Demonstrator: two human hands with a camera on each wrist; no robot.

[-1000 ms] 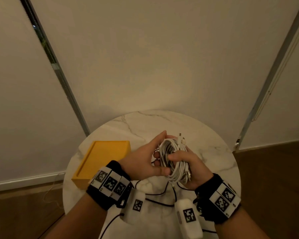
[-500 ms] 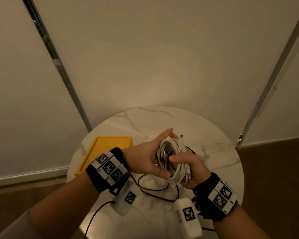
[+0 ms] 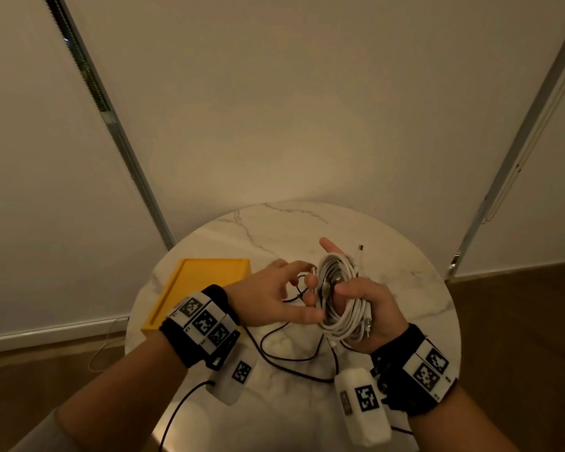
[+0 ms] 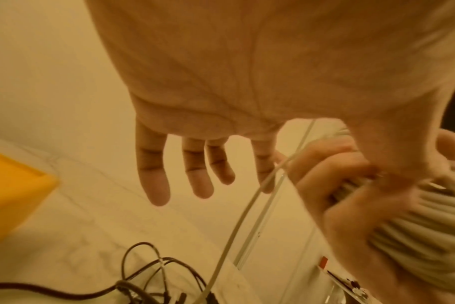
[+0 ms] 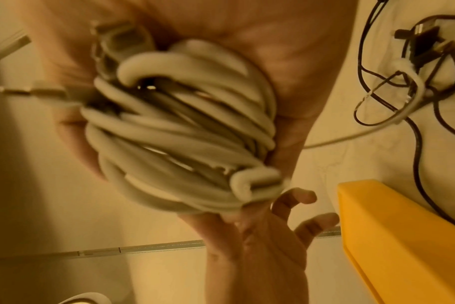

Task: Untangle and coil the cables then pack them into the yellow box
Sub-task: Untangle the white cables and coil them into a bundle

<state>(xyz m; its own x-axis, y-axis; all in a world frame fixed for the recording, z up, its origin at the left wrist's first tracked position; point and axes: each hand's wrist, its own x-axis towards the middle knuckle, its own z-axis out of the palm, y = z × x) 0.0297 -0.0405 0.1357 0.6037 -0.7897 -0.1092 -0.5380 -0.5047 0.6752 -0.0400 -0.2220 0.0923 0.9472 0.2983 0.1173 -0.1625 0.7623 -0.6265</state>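
A thick coil of white cable (image 3: 340, 305) is held upright above the marble table (image 3: 307, 230), with my right hand (image 3: 369, 301) gripping it, thumb across the front. The right wrist view shows the coil (image 5: 179, 127) filling the palm. My left hand (image 3: 274, 295) is just left of the coil with fingers spread and loose (image 4: 153, 181); only its thumb touches the coil's lower edge. One white plug end (image 3: 359, 251) sticks up behind the coil. The yellow box (image 3: 203, 288) lies at the table's left, with nothing visible in it. A tangled black cable (image 3: 287, 350) lies under my hands.
The round table stands against a pale wall. Its near edge is under my forearms. In the right wrist view, black cables with small connectors (image 5: 416, 82) and a thin white strand lie right beside the yellow box (image 5: 403, 236). Wooden floor (image 3: 519, 321) surrounds the table.
My left hand has loosened from the coil: its fingers have spread out to the left and only the thumb stays on it. The right hand keeps its grip.
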